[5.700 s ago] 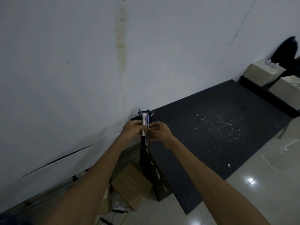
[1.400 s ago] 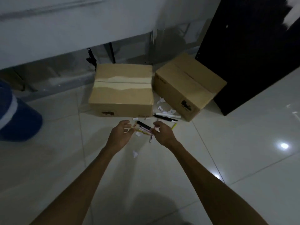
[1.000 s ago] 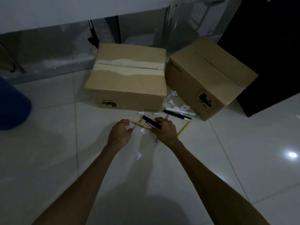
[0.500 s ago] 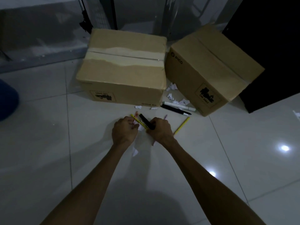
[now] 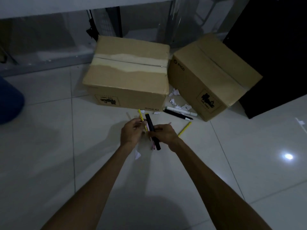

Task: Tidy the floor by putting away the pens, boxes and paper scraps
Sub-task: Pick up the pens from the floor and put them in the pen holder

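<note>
Both my hands hold a small bundle of pens above the tiled floor. My right hand (image 5: 164, 134) grips a thick black marker (image 5: 150, 124) together with a pink pen whose tip pokes out below. My left hand (image 5: 132, 131) pinches a yellow pen (image 5: 141, 116) beside it. On the floor lie a yellow pen (image 5: 184, 129), a white marker (image 5: 180, 111) and a black pen (image 5: 177, 114). Paper scraps (image 5: 175, 98) sit between two closed cardboard boxes, the left box (image 5: 127, 75) and the right box (image 5: 211, 75). One more scrap (image 5: 137, 154) lies under my left wrist.
A black cabinet (image 5: 274, 52) stands at the right, close behind the right box. A blue rounded object (image 5: 9, 100) is at the left edge. Metal legs and a white wall run along the back. Glossy white tiles stretch around me.
My hands rose from the floor with the pens gathered in them; the black marker now stands more upright. The view shifted slightly back from the boxes.
</note>
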